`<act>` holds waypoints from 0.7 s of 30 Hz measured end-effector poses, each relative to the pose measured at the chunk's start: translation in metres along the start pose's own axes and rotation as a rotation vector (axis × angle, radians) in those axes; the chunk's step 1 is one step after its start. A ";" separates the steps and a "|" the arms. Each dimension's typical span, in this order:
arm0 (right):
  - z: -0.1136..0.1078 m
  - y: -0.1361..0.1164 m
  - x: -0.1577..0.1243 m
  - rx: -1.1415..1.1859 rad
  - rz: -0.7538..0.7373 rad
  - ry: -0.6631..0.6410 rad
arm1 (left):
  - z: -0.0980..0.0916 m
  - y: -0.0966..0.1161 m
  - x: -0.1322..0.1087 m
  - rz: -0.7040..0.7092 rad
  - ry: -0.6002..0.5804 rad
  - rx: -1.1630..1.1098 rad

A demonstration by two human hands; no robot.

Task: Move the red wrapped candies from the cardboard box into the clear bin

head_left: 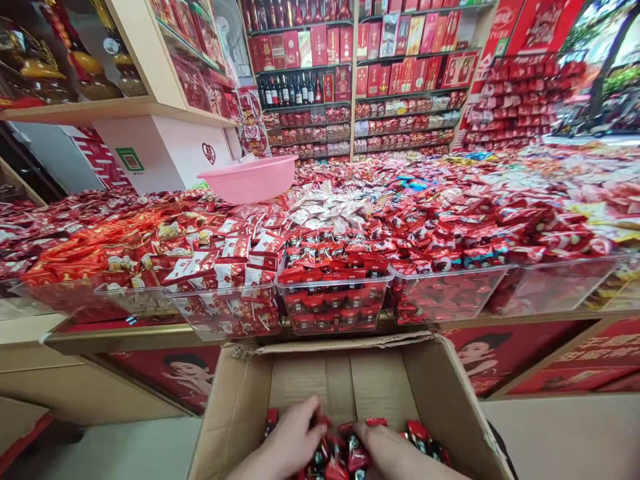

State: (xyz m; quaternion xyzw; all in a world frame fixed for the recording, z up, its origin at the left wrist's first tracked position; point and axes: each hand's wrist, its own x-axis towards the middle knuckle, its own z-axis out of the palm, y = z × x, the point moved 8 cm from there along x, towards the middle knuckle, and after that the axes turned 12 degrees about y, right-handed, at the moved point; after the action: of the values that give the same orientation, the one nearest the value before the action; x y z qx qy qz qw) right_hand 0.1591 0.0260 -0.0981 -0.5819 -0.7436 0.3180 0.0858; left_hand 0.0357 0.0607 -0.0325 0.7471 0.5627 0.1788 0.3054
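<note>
Deep in an open cardboard box (235, 400), both my hands are among small red-and-black wrapped candies (336, 460). My left hand (293, 435) curls around some of the candies, its thumb and index finger bent over red wrappers and slightly blurred. From the other side, my right hand (387, 448) closes on candies beside it, with its fingertips on a red packet and the other fingers partly hidden. More of these packets lie at the box's far wall. Just beyond the box, a clear plastic bin (334, 285) holds similar red-and-black packets.
A counter edge (150, 339) runs behind the box, lined with clear bins such as the one of red-and-white packets (235, 307). A pink plastic basket (250, 180) rests on the heaped sweets. Shelves (305, 73) of bottles and red boxes stand behind.
</note>
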 end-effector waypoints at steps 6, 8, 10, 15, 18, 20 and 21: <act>-0.067 -0.013 -0.004 0.326 -0.040 0.250 | -0.022 0.013 0.009 -0.380 0.102 -0.922; -0.096 -0.019 -0.003 0.588 -0.034 0.357 | -0.022 0.017 0.009 -0.441 0.090 -1.005; -0.114 -0.026 -0.003 0.835 -0.012 0.419 | -0.015 0.028 0.006 -0.420 0.004 -0.999; -0.127 -0.042 -0.007 1.143 0.061 0.505 | -0.002 0.059 -0.002 -0.210 -0.104 -0.778; -0.130 -0.049 -0.011 1.172 0.043 0.529 | -0.011 0.066 -0.003 -0.174 0.010 -0.677; -0.133 -0.054 -0.014 1.154 0.004 0.492 | -0.030 0.070 -0.004 -0.101 0.176 -0.580; -0.136 -0.057 -0.016 1.143 -0.018 0.467 | -0.038 0.073 -0.005 -0.066 0.235 -0.556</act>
State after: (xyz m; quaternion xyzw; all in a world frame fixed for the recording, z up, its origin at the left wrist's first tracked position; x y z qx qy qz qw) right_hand 0.1853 0.0551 0.0446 -0.4918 -0.4222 0.5297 0.5471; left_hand 0.0645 0.0529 0.0444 0.5903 0.5475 0.4014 0.4366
